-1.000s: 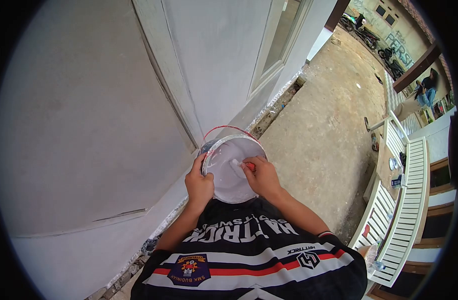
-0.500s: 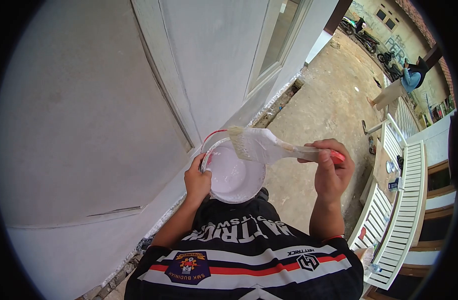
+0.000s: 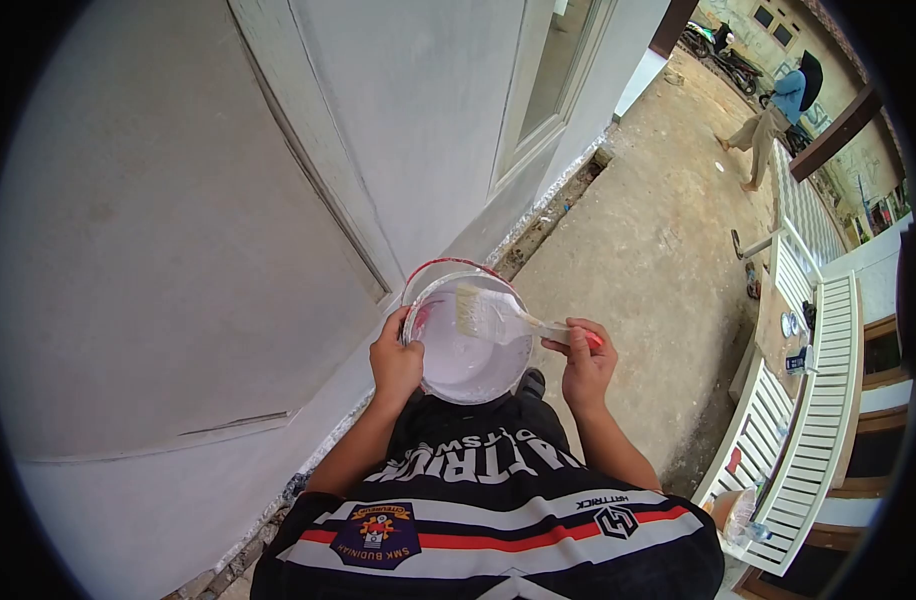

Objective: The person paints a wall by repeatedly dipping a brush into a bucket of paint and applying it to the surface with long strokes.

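My left hand point(image 3: 395, 360) grips the left rim of a round bucket point(image 3: 470, 395), thumb on the inner side. Pale, lilac-white paint point(image 3: 448, 352) lies in it, and a red-edged handle point(image 3: 443, 262) arcs past the far rim. In my right hand point(image 3: 585, 367) is a wide paintbrush point(image 3: 498, 317), its red-tipped handle pinched between thumb and fingers. The brush head, coated in paint, is over the bucket's mouth, with its pale bristles pointing left.
A whitish wall point(image 3: 418, 120) with a window frame point(image 3: 553, 90) runs along the left. Concrete ground point(image 3: 648, 220) stretches ahead. White slatted benches point(image 3: 813, 400) and a small table point(image 3: 775, 310) stand at right. A person point(image 3: 778, 115) walks near parked motorcycles point(image 3: 728, 65).
My right hand has brought the paintbrush left and down, from above the bucket's right side to its mouth. The bucket stays in my left hand. The distant person has moved up and left in view.
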`<state>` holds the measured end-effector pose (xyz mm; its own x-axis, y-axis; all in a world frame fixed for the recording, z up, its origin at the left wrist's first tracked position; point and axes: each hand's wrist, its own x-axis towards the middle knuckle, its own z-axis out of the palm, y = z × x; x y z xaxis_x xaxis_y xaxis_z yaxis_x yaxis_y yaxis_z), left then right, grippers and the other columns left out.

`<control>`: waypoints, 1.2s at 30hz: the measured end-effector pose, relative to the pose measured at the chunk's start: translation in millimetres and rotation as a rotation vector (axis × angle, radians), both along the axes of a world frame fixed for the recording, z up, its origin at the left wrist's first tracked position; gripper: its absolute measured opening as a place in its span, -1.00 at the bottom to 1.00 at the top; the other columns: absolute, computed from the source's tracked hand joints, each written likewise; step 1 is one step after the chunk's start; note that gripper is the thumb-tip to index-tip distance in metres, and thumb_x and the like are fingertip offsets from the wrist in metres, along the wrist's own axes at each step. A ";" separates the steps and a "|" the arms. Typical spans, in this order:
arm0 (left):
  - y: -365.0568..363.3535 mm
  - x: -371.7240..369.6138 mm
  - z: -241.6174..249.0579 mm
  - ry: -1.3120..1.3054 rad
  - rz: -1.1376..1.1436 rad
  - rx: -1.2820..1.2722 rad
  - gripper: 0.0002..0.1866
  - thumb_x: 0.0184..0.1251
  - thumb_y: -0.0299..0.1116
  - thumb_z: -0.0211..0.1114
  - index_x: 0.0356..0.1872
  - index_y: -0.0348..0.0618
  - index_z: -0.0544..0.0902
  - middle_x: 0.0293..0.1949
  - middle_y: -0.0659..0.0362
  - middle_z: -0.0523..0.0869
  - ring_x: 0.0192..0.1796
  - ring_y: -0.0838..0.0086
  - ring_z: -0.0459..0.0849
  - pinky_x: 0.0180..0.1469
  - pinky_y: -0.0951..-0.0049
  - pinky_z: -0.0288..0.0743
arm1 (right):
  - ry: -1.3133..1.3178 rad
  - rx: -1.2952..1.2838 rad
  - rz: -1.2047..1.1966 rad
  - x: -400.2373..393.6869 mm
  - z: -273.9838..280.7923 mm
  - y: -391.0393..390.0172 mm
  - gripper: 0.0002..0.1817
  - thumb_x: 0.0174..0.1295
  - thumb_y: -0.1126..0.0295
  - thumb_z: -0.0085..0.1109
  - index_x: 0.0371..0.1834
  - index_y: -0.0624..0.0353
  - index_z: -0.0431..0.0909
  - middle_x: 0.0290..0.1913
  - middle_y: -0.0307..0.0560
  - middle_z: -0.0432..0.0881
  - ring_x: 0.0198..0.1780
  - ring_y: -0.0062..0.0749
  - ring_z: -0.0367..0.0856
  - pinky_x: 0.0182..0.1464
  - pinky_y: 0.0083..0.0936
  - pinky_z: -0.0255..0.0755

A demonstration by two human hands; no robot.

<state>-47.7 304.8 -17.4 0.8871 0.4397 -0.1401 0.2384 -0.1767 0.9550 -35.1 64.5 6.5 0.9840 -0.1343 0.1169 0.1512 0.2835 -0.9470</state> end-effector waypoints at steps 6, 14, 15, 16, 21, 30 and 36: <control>0.5 1.9 0.5 0.025 -0.046 -0.039 -0.41 -0.19 -0.69 -0.02 0.06 -0.39 0.41 -0.03 -0.04 0.57 0.01 0.38 0.54 -0.02 0.56 0.38 | 0.253 0.041 -0.095 -2.6 -45.0 -5.3 -0.73 0.27 0.32 0.02 -0.15 0.36 0.44 -0.32 -0.02 0.55 -0.36 -0.32 0.60 -0.30 -0.44 0.58; -6.3 3.9 -17.1 -0.034 -0.019 0.049 -0.48 -0.14 -0.62 0.04 0.00 -0.18 0.51 -0.28 0.02 0.69 -0.33 0.40 0.66 -0.23 0.50 0.47 | 0.442 0.202 0.005 -5.8 -49.0 -9.6 -0.68 0.30 0.23 -0.02 -0.15 0.32 0.46 -0.33 -0.03 0.56 -0.42 -0.42 0.59 -0.32 -0.52 0.54; -5.8 4.7 -18.3 -0.048 -0.024 0.072 -0.48 -0.14 -0.62 0.04 0.00 -0.18 0.52 -0.30 0.02 0.69 -0.34 0.41 0.66 -0.23 0.50 0.47 | 0.436 0.139 0.039 -6.0 -51.1 -12.9 -0.69 0.29 0.24 0.00 -0.14 0.32 0.46 -0.36 -0.04 0.56 -0.42 -0.43 0.59 -0.31 -0.54 0.53; -5.2 5.7 -19.8 -0.063 -0.029 0.095 -0.48 -0.14 -0.62 0.04 0.00 -0.17 0.52 -0.32 0.02 0.69 -0.35 0.41 0.66 -0.24 0.50 0.47 | 0.430 0.075 0.072 -5.9 -52.5 -14.9 -0.70 0.28 0.26 0.01 -0.14 0.32 0.45 -0.38 -0.04 0.57 -0.42 -0.44 0.59 -0.31 -0.55 0.52; -7.4 10.9 -13.7 0.014 -0.030 0.058 -0.48 -0.14 -0.62 0.05 0.00 -0.15 0.52 -0.35 0.01 0.69 -0.38 0.41 0.66 -0.26 0.49 0.48 | 0.454 -0.285 0.118 1.8 -30.7 -12.4 -0.78 0.20 0.40 0.12 -0.19 0.34 0.51 -0.42 -0.04 0.58 -0.36 -0.47 0.61 -0.27 -0.59 0.52; 1.0 11.9 -31.6 -0.064 0.026 0.074 -0.48 -0.15 -0.60 0.04 0.00 -0.16 0.51 -0.35 0.01 0.69 -0.44 0.39 0.66 -0.32 0.47 0.48 | 0.222 -0.188 0.035 0.9 -28.8 10.4 -0.83 0.16 0.49 0.16 -0.28 0.42 0.55 -0.22 -0.01 0.51 -0.25 -0.38 0.58 -0.19 -0.54 0.56; 4.4 11.4 -17.3 -0.004 0.023 0.069 -0.48 -0.14 -0.60 0.04 0.00 -0.17 0.51 -0.34 -0.02 0.68 -0.39 0.37 0.66 -0.26 0.47 0.48 | 0.156 -0.181 0.044 4.9 -27.3 17.2 -0.85 0.16 0.53 0.14 -0.28 0.43 0.53 -0.23 -0.01 0.50 -0.22 -0.40 0.56 -0.17 -0.52 0.57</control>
<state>-36.3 309.2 -34.7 0.8772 0.4685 -0.1052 0.2392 -0.2365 0.9417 -30.2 81.7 -20.8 0.9965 -0.0812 -0.0189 -0.0099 0.1102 -0.9939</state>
